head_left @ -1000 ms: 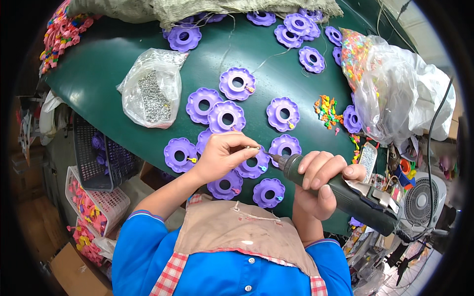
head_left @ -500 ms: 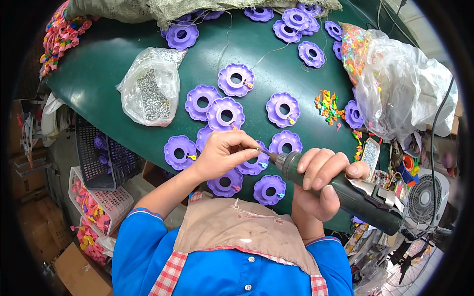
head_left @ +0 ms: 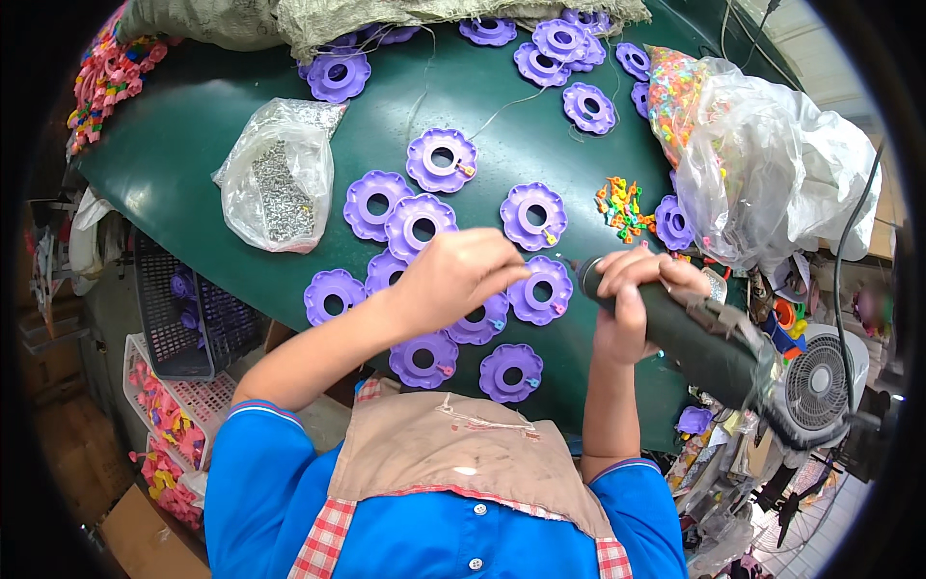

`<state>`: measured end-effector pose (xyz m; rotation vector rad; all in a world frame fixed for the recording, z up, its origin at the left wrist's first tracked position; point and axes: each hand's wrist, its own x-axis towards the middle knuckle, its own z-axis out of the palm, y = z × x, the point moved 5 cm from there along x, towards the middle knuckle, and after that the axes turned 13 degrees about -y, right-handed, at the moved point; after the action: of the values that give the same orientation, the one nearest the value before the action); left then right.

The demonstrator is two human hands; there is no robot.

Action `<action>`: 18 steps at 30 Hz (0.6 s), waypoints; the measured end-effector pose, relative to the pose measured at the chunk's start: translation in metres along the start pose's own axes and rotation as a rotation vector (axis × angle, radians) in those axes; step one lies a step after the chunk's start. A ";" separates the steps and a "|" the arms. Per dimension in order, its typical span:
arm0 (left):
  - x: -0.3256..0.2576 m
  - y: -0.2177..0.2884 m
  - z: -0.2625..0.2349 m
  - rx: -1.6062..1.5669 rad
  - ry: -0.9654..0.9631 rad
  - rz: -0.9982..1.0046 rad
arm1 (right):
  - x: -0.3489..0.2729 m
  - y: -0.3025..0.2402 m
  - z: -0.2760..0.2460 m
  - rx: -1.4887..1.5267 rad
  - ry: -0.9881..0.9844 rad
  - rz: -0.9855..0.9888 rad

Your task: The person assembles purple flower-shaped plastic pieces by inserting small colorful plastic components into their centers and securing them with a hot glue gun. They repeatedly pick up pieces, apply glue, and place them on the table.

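Note:
My right hand [head_left: 629, 294] grips a dark green electric screwdriver [head_left: 709, 347], whose tip points left at a purple flower-shaped disc [head_left: 540, 288] on the green table [head_left: 193, 145]. My left hand [head_left: 453, 275] hovers with curled fingers over a cluster of the same purple discs [head_left: 417, 224], just left of the tool's tip. What the fingers hold, if anything, is hidden. More discs lie near the table's front edge [head_left: 511, 372] and at the far side [head_left: 338, 75].
A clear bag of small metal screws [head_left: 280, 183] lies at the left. A pile of small coloured pieces [head_left: 622, 203] and a big crumpled plastic bag [head_left: 772, 164] sit at the right. A fan [head_left: 815, 381] stands lower right. Baskets [head_left: 188, 314] hang below the table's left edge.
The screwdriver has drawn back to the right and slightly up. My left hand's pinched fingers have come away from its tip and curled over the discs.

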<state>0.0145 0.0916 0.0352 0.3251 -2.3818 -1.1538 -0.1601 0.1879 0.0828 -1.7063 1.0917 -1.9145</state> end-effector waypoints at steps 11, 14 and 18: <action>0.077 -0.068 0.047 -0.194 -0.267 -0.145 | 0.001 0.047 -0.009 0.052 0.000 0.027; 0.075 -0.065 0.050 -0.142 -0.288 -0.139 | 0.000 0.053 -0.015 0.090 0.015 0.036; 0.076 -0.066 0.049 -0.295 -0.376 -0.229 | -0.005 0.065 -0.018 0.091 0.053 0.100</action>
<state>-0.0747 0.0533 -0.0190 0.3072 -2.4798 -1.7848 -0.1910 0.1551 0.0323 -1.5315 1.0706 -1.9265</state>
